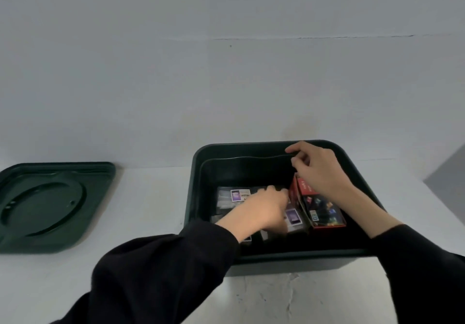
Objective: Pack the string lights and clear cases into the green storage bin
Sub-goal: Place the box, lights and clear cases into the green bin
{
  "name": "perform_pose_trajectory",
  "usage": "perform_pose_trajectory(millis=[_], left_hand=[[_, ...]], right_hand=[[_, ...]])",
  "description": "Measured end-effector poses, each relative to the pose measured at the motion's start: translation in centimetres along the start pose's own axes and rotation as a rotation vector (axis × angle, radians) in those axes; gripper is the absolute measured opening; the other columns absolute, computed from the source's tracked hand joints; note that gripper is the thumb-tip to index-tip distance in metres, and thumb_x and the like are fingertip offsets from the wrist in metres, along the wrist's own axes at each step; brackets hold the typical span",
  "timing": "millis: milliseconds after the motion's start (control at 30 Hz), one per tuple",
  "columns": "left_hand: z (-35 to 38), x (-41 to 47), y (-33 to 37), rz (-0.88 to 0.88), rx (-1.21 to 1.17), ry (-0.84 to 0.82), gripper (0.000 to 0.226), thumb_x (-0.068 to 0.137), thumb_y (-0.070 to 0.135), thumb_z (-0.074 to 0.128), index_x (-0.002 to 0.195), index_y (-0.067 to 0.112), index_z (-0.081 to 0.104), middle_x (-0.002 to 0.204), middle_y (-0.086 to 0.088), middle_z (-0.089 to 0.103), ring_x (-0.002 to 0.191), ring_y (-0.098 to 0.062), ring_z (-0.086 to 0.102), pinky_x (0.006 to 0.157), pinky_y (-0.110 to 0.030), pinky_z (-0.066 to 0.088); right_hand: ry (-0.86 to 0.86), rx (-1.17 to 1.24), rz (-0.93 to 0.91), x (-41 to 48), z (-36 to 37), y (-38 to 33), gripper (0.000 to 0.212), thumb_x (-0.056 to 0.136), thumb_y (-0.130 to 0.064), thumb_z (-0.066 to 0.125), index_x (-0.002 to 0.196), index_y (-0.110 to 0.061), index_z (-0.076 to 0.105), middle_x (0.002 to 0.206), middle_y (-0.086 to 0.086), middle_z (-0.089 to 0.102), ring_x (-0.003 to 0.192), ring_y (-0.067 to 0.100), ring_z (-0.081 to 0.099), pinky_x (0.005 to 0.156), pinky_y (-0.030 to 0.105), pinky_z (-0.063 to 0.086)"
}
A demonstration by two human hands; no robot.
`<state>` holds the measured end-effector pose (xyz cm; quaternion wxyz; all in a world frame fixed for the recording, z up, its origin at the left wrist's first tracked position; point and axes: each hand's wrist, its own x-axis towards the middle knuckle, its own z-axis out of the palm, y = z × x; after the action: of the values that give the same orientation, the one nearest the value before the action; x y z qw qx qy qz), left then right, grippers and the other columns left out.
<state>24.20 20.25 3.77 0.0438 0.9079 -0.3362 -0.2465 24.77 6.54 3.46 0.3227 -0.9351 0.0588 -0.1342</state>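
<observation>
The dark green storage bin [198, 188] stands open on the white table, right of centre. Inside lie clear cases [236, 195] with purple-and-white labels on the floor, and red string light boxes [324, 210] lean on edge at the right. My left hand [261, 210] reaches down into the bin and presses on the clear cases, its fingertips near the red boxes. My right hand [319, 170] hovers over the top of the red boxes near the bin's far wall, fingers pinched at the upper edge of one box. Whether it truly grips the box is unclear.
The bin's green lid [50, 205] lies flat on the table at the left, apart from the bin. A plain grey wall rises behind the table. Bare white tabletop [151, 198] lies between lid and bin.
</observation>
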Motion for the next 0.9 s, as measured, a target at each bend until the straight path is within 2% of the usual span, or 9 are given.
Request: perform_pose_trajectory(millis=[67,233,367,467,667,767,833,900], left_hand=[[0.4,0.3,0.2,0.021,0.076,-0.028,0.052,0.081,0.014,0.064,0.127,0.004,0.041,0.127,-0.019,0.045,0.113,-0.034,0.049,0.084,-0.037,0.045],[1.5,0.5,0.1,0.047,0.236,-0.069,0.052,0.087,0.007,0.056,0.135,0.002,0.036,0.133,-0.023,0.038,0.121,-0.036,0.045,0.091,-0.041,0.044],[2.3,0.7,0.0,0.053,0.257,-0.069,0.055,0.089,0.005,0.051,0.138,0.001,0.028,0.133,-0.024,0.041,0.122,-0.037,0.045,0.092,-0.041,0.044],[2.9,0.8,0.0,0.053,0.289,-0.038,0.051,0.090,0.004,0.049,0.137,0.001,0.029,0.132,-0.025,0.043,0.122,-0.036,0.044,0.091,-0.041,0.044],[2.6,1.4,-0.2,0.022,0.397,-0.102,0.058,0.091,0.012,0.053,0.142,0.007,0.025,0.138,-0.021,0.037,0.128,-0.035,0.034,0.096,-0.044,0.041],[2.0,1.2,-0.6,0.012,0.344,-0.155,0.076,0.085,0.030,0.065,0.143,0.008,0.023,0.142,-0.021,0.033,0.130,-0.036,0.031,0.103,-0.046,0.039],[0.7,0.5,-1.1,0.008,0.243,-0.082,0.085,0.077,0.046,0.069,0.142,0.009,0.028,0.141,-0.018,0.035,0.128,-0.033,0.035,0.103,-0.043,0.039],[-1.2,-0.7,-2.0,0.038,0.031,0.155,0.070,0.081,0.048,0.064,0.136,0.012,0.040,0.132,-0.011,0.046,0.117,-0.024,0.047,0.095,-0.034,0.044]], right_hand=[[-0.026,-0.050,-0.023,-0.2,0.2,0.0,0.026,0.090,-0.015,0.052,0.113,-0.022,0.062,0.076,-0.008,0.061,0.073,0.013,0.060,0.078,0.040,0.052],[-0.047,-0.084,-0.065,-0.3,0.3,-0.3,0.027,0.090,-0.017,0.052,0.116,-0.022,0.060,0.074,-0.009,0.060,0.074,0.014,0.060,0.079,0.043,0.052],[-0.071,-0.102,-0.085,-0.8,0.5,-0.3,0.028,0.091,-0.018,0.052,0.118,-0.022,0.058,0.073,-0.008,0.061,0.071,0.011,0.060,0.077,0.040,0.053],[-0.098,-0.122,-0.098,-1.2,0.5,-0.4,0.030,0.092,-0.018,0.052,0.121,-0.022,0.056,0.074,-0.008,0.061,0.072,0.010,0.059,0.076,0.036,0.053],[-0.116,-0.146,-0.095,-1.1,0.4,-0.6,0.030,0.092,-0.019,0.050,0.122,-0.022,0.055,0.072,-0.008,0.060,0.072,0.011,0.060,0.074,0.034,0.051],[-0.129,-0.151,-0.079,-0.8,0.3,-0.6,0.030,0.092,-0.019,0.050,0.122,-0.022,0.056,0.071,-0.009,0.059,0.072,0.013,0.060,0.075,0.036,0.051],[-0.129,-0.146,-0.070,-0.6,0.2,-0.5,0.030,0.092,-0.019,0.050,0.121,-0.022,0.056,0.073,-0.007,0.061,0.072,0.014,0.061,0.076,0.038,0.052],[-0.127,-0.151,-0.068,-0.3,0.2,-0.4,0.029,0.092,-0.020,0.051,0.120,-0.022,0.056,0.074,-0.007,0.062,0.073,0.015,0.061,0.076,0.038,0.052]])
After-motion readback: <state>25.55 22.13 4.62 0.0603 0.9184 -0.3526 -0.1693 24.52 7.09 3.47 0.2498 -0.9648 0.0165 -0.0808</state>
